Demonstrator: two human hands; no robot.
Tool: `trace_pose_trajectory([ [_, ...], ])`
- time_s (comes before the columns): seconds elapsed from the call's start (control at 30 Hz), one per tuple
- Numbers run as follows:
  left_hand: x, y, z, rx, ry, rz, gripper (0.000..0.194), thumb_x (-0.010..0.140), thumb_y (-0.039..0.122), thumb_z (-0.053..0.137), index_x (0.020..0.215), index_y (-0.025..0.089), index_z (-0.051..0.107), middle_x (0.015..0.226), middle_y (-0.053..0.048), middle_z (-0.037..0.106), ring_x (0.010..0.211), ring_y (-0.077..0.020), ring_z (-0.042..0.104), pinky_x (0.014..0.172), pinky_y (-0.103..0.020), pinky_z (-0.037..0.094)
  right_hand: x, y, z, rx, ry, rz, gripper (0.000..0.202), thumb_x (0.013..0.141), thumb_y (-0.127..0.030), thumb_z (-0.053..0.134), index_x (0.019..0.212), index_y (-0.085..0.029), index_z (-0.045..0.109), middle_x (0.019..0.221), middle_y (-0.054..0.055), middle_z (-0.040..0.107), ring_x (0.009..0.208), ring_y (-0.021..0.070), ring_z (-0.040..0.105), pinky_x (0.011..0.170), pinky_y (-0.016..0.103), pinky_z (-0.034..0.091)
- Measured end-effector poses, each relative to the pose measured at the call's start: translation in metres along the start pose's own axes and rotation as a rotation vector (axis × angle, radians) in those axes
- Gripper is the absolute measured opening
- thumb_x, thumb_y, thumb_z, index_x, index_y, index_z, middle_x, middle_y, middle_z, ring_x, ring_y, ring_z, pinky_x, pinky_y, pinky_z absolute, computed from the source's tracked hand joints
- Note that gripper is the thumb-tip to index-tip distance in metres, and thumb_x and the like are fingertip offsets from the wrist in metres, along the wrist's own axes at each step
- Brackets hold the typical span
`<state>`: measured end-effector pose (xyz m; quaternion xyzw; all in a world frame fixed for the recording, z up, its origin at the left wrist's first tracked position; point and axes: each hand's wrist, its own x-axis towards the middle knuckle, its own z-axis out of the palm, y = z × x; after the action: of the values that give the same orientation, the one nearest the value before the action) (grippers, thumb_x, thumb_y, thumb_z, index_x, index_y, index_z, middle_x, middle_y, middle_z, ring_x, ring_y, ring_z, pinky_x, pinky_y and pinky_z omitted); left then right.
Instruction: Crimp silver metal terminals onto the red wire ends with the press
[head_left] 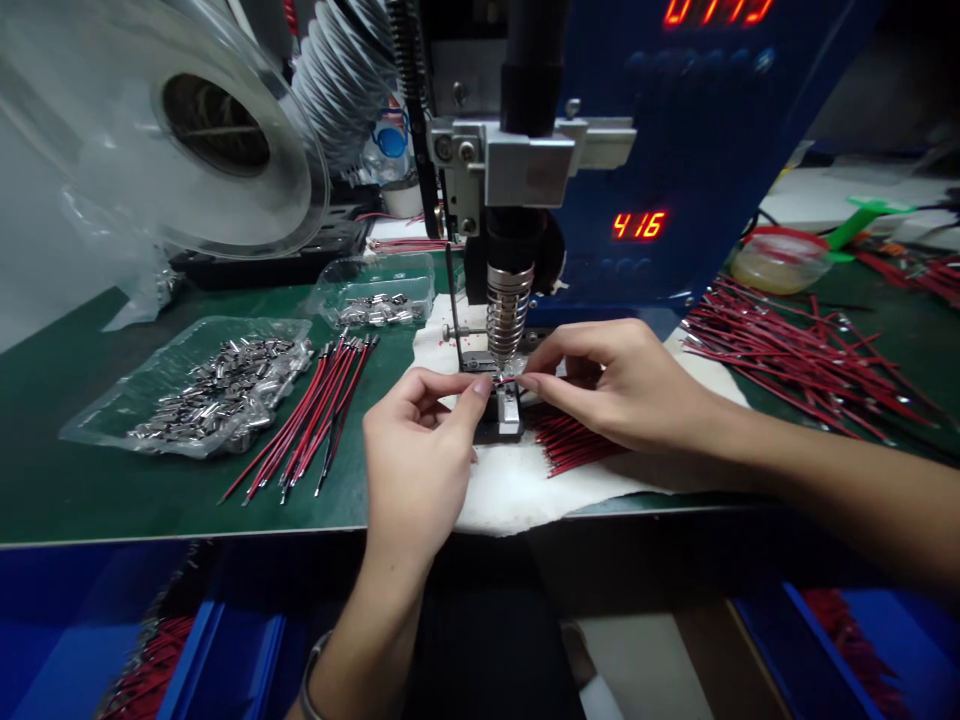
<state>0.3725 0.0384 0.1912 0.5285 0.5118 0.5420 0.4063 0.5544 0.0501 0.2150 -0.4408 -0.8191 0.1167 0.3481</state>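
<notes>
Under the tip of a soldering machine [510, 300], both my hands meet at a small metal fixture [508, 410]. My right hand [637, 385] pinches a short red wire [510, 380] between thumb and forefinger, close to the tip. From the other side, my left hand [424, 450] is closed in a pinch at the fixture; what lies between its fingertips is too small and covered to name. Below my right hand, a row of red wires [574, 445] lies on a white cloth [502, 500].
At left, a clear tray [97, 430] holds many small metal parts, beside a bundle of red and black wires [319, 415]. Behind stands another clear tray [420, 275]. A pile of red wires [802, 360] and a red-rimmed tub [780, 265] are at right. Blue bins [232, 660] sit below the table edge.
</notes>
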Motion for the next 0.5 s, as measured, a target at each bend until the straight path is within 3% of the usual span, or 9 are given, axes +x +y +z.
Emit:
trace_pose_trajectory([
  [0.5, -0.0006, 0.0006, 0.0004, 0.001, -0.010, 0.013, 0.021, 0.075, 0.032, 0.074, 0.077, 0.013, 0.065, 0.059, 0.000, 0.060, 0.042, -0.0064, 0.046, 0.040, -0.016, 0.035, 0.0000, 0.0002, 0.0000, 0.010, 0.007, -0.001, 0.010, 0.084, -0.021, 0.062, 0.082, -0.014, 0.070, 0.076, -0.001, 0.066, 0.063, 0.0066, 0.055, 0.061, 0.020, 0.039],
])
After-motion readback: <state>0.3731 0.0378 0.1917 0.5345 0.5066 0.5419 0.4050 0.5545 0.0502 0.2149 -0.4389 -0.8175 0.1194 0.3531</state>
